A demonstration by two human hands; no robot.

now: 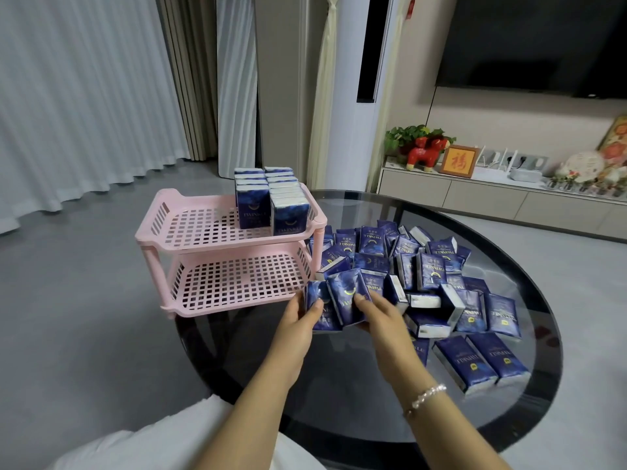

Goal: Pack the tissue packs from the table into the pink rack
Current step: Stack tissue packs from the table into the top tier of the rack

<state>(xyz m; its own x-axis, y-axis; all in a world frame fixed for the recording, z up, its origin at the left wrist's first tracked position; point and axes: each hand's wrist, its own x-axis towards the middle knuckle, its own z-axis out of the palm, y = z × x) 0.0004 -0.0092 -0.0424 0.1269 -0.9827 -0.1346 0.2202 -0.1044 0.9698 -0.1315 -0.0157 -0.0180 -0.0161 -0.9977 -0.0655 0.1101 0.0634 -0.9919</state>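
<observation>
Left hand: the left hand (302,318) has its thumb curled over the front of a small clutch of packs (334,305) at the near edge of the pile, its fingers hidden behind them, so it is grasping them from the left side.
Right hand: the right hand (381,312) closes on the same clutch from the right, fingers laid across the front of the packs; a bead bracelet (425,396) sits on that wrist.
Held packs: they stand roughly upright between the two hands, slightly fanned and not squared; I cannot tell how many there are.
Pile: most of the blue tissue packs (437,276) lie jumbled on the round glass desk (356,385), just right of the rack and well spread toward the far rim.
Rack: the pink rack (210,252) stands at the desk's left edge, two tiers; two neat rows of packs (271,201) stand on edge at the right rear of the top tier, and what shows of the bottom tier is bare.
Step in hand: gathering a handful, I'd say, with plenty of the job left.
Doing it well: square the clutch between the palms before lifting, so none slips out of the fan.
Placing: set them on edge, faces the same way, tight against the existing rows, filling leftward.
Watch for: the rack's right post and rim sit close to the hands; lift clear over them so nothing knocks the rows standing above.
</observation>
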